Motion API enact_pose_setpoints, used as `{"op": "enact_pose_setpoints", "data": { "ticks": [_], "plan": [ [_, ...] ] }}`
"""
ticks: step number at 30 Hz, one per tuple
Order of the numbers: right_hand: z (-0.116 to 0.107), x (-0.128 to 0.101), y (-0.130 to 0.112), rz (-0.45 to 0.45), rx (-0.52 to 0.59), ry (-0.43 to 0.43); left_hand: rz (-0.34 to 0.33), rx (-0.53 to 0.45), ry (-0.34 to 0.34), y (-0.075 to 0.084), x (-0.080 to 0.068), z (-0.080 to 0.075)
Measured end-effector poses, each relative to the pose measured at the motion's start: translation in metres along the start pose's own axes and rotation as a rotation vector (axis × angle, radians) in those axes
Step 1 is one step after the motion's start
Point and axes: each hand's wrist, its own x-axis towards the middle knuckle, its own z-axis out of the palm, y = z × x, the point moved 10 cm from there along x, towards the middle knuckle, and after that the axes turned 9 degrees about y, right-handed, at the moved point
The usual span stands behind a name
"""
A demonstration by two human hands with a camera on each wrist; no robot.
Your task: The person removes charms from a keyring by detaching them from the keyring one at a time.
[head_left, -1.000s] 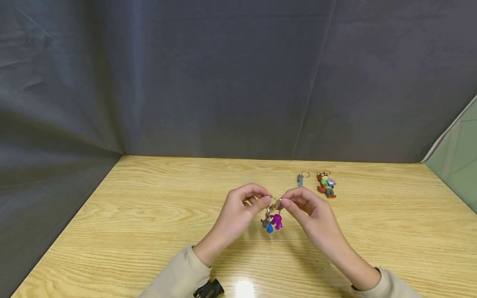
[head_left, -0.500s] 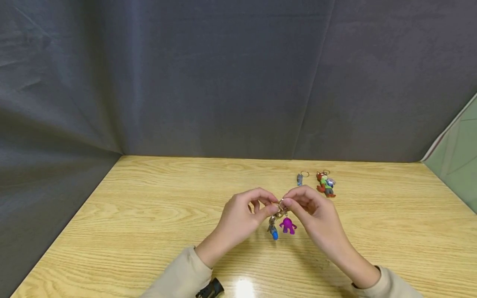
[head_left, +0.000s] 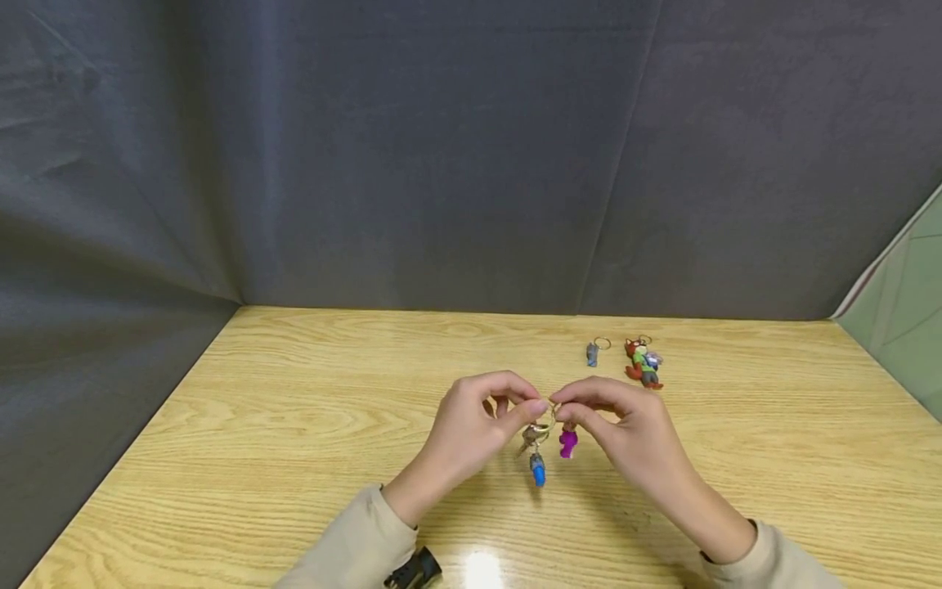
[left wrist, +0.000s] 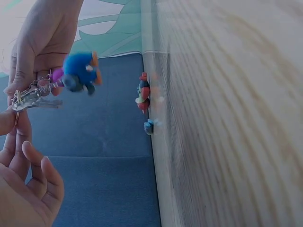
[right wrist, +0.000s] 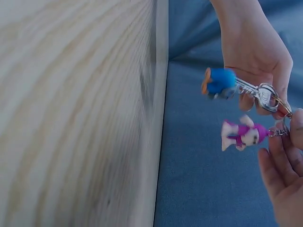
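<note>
Left hand [head_left: 471,421]: I see thumb and forefinger pinched on the key ring [head_left: 543,409], other fingers curled loosely, held just above the desk [head_left: 294,409] at centre frame
Right hand [head_left: 625,425]: fingertips pinched on the same ring from the other side, touching the left fingertips
Blue charm [head_left: 538,472]: hangs lowest under the ring on its metal key, clear of the desk; in the left wrist view it sits upper left [left wrist: 80,71]
Purple charm [head_left: 567,442]: dangles nearer the right hand; in the right wrist view it hangs on its own small link [right wrist: 244,135] apart from the blue one
Progress, my read: both charms look attached to the ring; the purple one seems partway along the coil, so I judge the threading or unthreading is mid-way, not finished; I cannot tell which direction
Spare pieces: small grey charm [head_left: 593,353] and fox figure charm [head_left: 643,364] lie untouched, upper right of the hands, near each other
Lower edge: black object [head_left: 414,570] by the left sleeve
</note>
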Motion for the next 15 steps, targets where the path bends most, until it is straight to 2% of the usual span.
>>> {"op": "enact_pose_setpoints", "data": {
  "ticks": [7, 11, 15],
  "plan": [
    [-0.0043, 0.0015, -0.0004, -0.016, -0.042, 0.027, -0.048, -0.019, -0.033, -0.0035, 0.0000, 0.0035],
    [-0.0054, 0.0021, -0.0036, -0.056, 0.000, 0.023, -0.073, -0.044, -0.051, -0.0061, 0.0005, 0.0063],
    [-0.0056, 0.0014, -0.0065, -0.102, 0.068, 0.008, -0.084, -0.121, -0.049, -0.0045, 0.0008, 0.0069]
  ]
}}
